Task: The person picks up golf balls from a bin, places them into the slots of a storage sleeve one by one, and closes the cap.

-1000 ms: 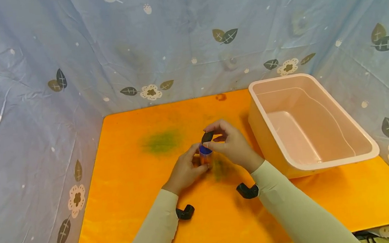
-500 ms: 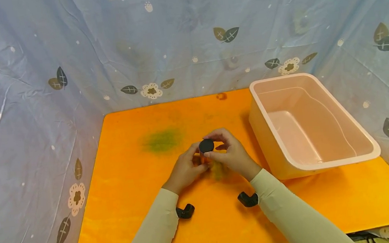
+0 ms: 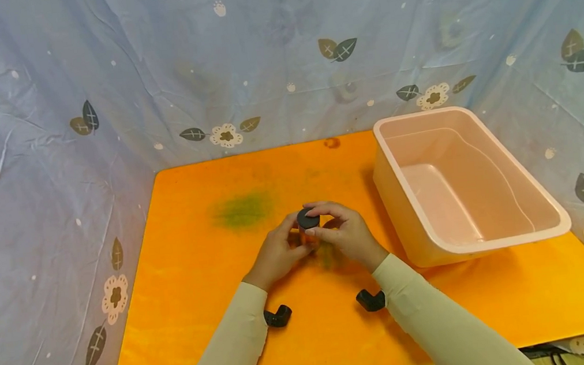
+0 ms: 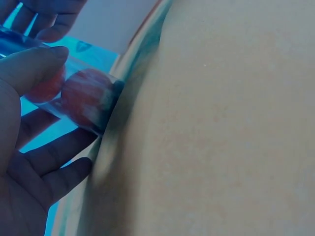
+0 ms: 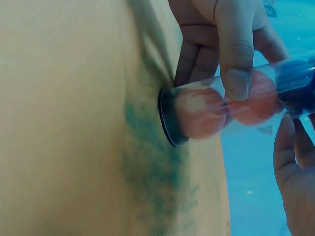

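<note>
Upright on the table is a clear tube (image 5: pixel 224 129), with round balls (image 5: pixel 199 113) stacked inside and a dark cap (image 5: pixel 170 118) at its bottom end. My left hand (image 3: pixel 276 256) grips the tube's side, thumb on one face and fingers round the other. A flat round black lid (image 3: pixel 308 218) covers the tube's top. The right hand (image 3: pixel 347 232) pinches the lid's edge, with a fingertip lying over its upper face. In the right wrist view a darker section (image 5: pixel 295 83) shows near the top, partly hidden by the right fingers (image 5: pixel 285 147).
A large pale pink tub (image 3: pixel 419 206) stands on the right of the orange table cover (image 3: pixel 203 294). Green stains (image 3: pixel 244 211) mark the cloth. A patterned blue curtain (image 3: pixel 271 62) hangs behind and at both sides. Black wrist mounts (image 3: pixel 279 316) sit below each hand.
The lid, tilted above the tube with blue showing beneath it a second ago, now lies over the top. My right hand has come down with it; the left has stayed on the tube.
</note>
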Available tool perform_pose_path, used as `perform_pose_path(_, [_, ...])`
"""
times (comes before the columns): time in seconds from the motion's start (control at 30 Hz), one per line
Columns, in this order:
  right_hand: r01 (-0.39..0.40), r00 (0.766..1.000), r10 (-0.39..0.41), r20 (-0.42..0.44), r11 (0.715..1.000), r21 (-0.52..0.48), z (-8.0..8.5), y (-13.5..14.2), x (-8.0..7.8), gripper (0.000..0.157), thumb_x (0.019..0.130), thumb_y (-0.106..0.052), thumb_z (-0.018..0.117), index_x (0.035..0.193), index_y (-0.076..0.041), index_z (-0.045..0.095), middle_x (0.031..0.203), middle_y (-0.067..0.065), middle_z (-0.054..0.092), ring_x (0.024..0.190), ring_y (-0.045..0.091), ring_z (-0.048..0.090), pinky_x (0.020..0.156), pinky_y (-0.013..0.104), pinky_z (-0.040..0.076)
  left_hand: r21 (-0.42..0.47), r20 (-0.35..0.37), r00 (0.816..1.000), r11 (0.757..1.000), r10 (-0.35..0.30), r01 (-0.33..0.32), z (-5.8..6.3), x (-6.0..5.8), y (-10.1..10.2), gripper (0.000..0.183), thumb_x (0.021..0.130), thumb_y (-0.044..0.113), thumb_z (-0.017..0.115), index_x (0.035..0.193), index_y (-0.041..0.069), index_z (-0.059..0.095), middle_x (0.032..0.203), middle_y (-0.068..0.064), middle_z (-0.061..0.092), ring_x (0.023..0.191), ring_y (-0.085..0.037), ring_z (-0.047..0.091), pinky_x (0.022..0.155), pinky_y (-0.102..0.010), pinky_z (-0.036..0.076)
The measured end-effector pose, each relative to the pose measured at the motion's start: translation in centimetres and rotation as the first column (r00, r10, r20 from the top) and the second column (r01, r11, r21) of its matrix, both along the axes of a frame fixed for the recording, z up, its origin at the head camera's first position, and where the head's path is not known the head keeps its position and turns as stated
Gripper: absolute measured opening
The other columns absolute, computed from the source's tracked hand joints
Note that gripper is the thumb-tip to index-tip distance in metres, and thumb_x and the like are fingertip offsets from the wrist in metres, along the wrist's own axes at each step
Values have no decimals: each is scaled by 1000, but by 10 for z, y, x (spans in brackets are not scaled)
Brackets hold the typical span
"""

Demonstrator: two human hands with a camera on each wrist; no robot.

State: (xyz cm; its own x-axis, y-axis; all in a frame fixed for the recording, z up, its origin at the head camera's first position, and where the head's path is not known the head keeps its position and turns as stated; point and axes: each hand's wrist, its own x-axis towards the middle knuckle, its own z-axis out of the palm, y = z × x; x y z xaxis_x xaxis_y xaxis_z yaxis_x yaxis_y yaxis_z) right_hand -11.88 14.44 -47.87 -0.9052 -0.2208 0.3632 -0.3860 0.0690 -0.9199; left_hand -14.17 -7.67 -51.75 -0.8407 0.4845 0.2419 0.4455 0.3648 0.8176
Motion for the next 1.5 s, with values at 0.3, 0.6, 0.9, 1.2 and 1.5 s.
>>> perform_pose_path(0.3, [3,992,2,129,999,-35,9,6,0,44,112,-24,68,152,-8,57,145,12,61,129,28,60,104,53,51,139,204,979,990,-22,-7,3,3,-3,80,103,34,81,167,26,35,152,-6,52,134,-26,62,110,-49,51])
perform_pose_path(0.6, [13,875,15,483,998,-54,8,0,-4,67,114,-51,55,156,-1,43,149,20,51,133,39,57,105,61,51,286,317,948,956,-34,-62,19,0,6,59,119,49,43,164,11,40,146,-18,59,131,-36,63,111,-57,48])
perform_pose_path(0.9, [-46,847,110,521,990,-135,5,-1,-5,60,114,-51,56,145,0,55,143,18,57,128,37,60,95,57,59,284,412,911,950,-2,-126,25,-1,13,62,117,53,44,157,6,44,139,-19,60,122,-35,63,109,-55,50])
perform_pose_path(1.2, [-60,846,142,514,983,-172,3,-3,-4,62,114,-51,56,142,3,64,138,17,65,124,37,66,97,57,58,336,440,897,934,-38,-125,29,0,16,45,117,44,48,130,1,56,127,-18,62,115,-34,65,103,-53,54])
perform_pose_path(1.5, [-70,840,178,513,972,-223,-1,-3,-5,55,115,-44,56,144,3,62,142,17,63,126,42,62,98,58,57,330,431,902,936,-31,-125,29,-2,17,42,117,41,50,121,0,60,116,-15,63,107,-37,64,97,-53,56])
